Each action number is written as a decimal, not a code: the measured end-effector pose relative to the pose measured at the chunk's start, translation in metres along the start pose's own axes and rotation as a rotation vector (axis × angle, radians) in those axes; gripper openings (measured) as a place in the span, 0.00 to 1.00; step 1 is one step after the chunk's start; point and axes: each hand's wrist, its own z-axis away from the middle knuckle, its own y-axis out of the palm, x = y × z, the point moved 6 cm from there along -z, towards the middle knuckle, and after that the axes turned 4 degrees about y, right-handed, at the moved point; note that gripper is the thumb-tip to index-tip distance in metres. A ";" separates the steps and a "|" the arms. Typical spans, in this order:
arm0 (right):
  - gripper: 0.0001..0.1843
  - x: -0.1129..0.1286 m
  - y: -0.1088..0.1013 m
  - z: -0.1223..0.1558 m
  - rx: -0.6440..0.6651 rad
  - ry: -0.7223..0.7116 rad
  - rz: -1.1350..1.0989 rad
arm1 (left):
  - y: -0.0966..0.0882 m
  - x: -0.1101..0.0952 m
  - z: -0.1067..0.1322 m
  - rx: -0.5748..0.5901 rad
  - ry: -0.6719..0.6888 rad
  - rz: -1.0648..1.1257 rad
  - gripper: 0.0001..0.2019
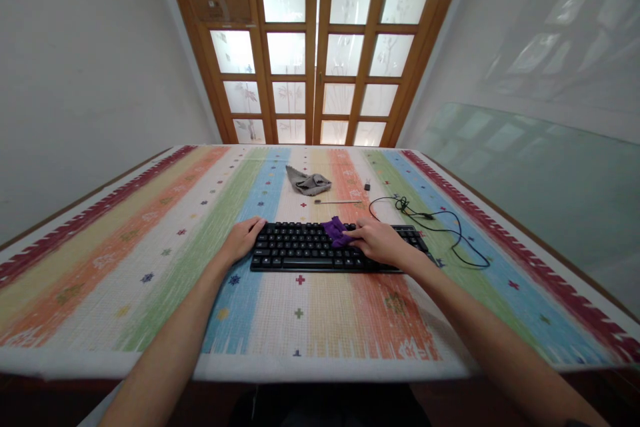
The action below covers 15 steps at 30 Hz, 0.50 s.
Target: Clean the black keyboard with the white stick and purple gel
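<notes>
A black keyboard (295, 253) lies flat on the striped tablecloth in front of me. My left hand (243, 238) grips its left end near the upper corner, fingers closed on the edge. A crumpled purple cloth (336, 232) is pinched in the fingers of my right hand (376, 240). That cloth rests on the upper keys, right of the middle. My right hand and wrist hide part of the keyboard's right side. Behind the keyboard lies a thin stick with a brush-like dark end (338, 201).
A crumpled grey cloth (309, 183) lies farther back. Near it is a small dark piece with a pale end (367, 185). A black cable (457, 227) loops across the right side. The striped tablecloth (165, 280) covers the table; wooden glass doors (319, 47) stand beyond.
</notes>
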 end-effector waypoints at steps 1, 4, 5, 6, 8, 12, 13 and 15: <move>0.18 -0.001 0.000 0.000 0.006 -0.001 0.002 | 0.000 0.000 0.000 -0.001 0.000 0.000 0.25; 0.16 -0.003 0.002 0.001 0.026 -0.008 0.012 | -0.001 0.000 0.000 -0.004 0.000 -0.003 0.25; 0.16 -0.005 0.002 0.002 0.031 -0.011 0.019 | -0.001 0.000 0.000 -0.004 -0.001 -0.005 0.25; 0.15 -0.006 0.002 0.002 0.035 -0.013 0.027 | -0.001 0.000 0.000 -0.003 -0.003 -0.005 0.25; 0.15 -0.009 0.002 0.004 0.040 -0.011 0.042 | -0.001 0.000 0.000 -0.005 -0.005 -0.001 0.25; 0.17 -0.010 0.000 0.007 0.036 -0.005 0.068 | -0.001 -0.001 0.000 -0.007 -0.008 0.006 0.26; 0.16 -0.010 0.000 0.008 0.034 -0.004 0.078 | -0.001 -0.002 0.001 -0.006 -0.010 0.005 0.26; 0.15 -0.007 0.000 0.009 0.031 -0.007 0.103 | -0.001 -0.002 0.001 -0.003 -0.013 0.002 0.25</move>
